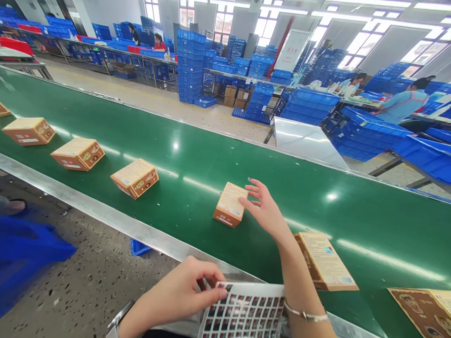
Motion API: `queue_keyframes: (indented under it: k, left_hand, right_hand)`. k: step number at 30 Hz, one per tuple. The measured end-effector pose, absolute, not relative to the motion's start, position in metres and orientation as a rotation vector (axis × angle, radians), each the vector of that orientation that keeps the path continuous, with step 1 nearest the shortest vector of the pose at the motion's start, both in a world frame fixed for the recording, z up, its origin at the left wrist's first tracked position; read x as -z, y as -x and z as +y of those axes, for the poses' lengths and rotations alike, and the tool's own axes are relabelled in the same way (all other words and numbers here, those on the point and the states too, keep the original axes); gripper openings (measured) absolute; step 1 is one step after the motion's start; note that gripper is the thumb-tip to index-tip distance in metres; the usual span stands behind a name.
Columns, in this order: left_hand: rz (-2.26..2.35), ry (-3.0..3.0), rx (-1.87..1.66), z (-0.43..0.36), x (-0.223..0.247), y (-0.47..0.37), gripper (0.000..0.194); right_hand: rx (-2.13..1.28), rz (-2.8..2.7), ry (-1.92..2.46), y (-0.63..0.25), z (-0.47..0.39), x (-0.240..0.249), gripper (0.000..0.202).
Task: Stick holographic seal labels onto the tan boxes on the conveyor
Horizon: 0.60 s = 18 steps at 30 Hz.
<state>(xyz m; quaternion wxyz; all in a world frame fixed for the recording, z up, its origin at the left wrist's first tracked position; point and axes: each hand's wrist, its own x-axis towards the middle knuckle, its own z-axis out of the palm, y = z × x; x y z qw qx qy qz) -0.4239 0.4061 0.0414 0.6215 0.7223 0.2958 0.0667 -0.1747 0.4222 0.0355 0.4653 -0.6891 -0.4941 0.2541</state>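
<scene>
My left hand [192, 293] pinches the upper left corner of a sheet of small dark stickers [246, 312], held low in front of me by the belt's near edge. Out over the green conveyor belt [197, 150], my right hand [263, 206] has its fingers apart beside a small brown and cream carton [230, 199]. The thumb overlaps the carton's right edge; whether it touches I cannot tell. Under my right forearm lies another carton [329, 260], partly hidden, with a shiny bluish sticker [328, 250] on its top face.
To the left, more cartons [136, 177] sit spaced along the belt. One further carton [423, 307] is cut off at the lower right. A metal rail [141, 230] edges the belt. Beyond it stand stacked blue crates [191, 65], a metal table [306, 141] and seated people [401, 101].
</scene>
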Motion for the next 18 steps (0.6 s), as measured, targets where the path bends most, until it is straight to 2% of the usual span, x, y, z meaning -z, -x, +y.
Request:
queue_keyframes:
  k: [2,7,10,13,18]
  left_hand:
    - [0.659,-1.73,-0.162,0.404,-0.042,0.427,0.012]
    - [0.481,-2.054,-0.493,0.406,-0.042,0.429,0.008]
    - [0.448,-2.296,-0.567,0.409,-0.04,0.426,0.009]
    - [0.354,-2.462,-0.432,0.41,-0.033,0.421,0.01]
    - [0.294,-2.517,-0.312,0.408,-0.024,0.413,0.007]
  right_hand:
    - [-0.801,-1.278,1.645,0.166,0.436,-0.031,0.073]
    - [-1.067,-1.491,1.464,0.17,0.42,-0.035,0.075]
    - [-0.937,-1.344,1.511,0.183,0.396,-0.041,0.059]
    - [-0.727,-0.921,1.561,0.2,0.376,-0.041,0.036]
    - [-0.72,-0.408,1.541,0.224,0.357,-0.03,0.04]
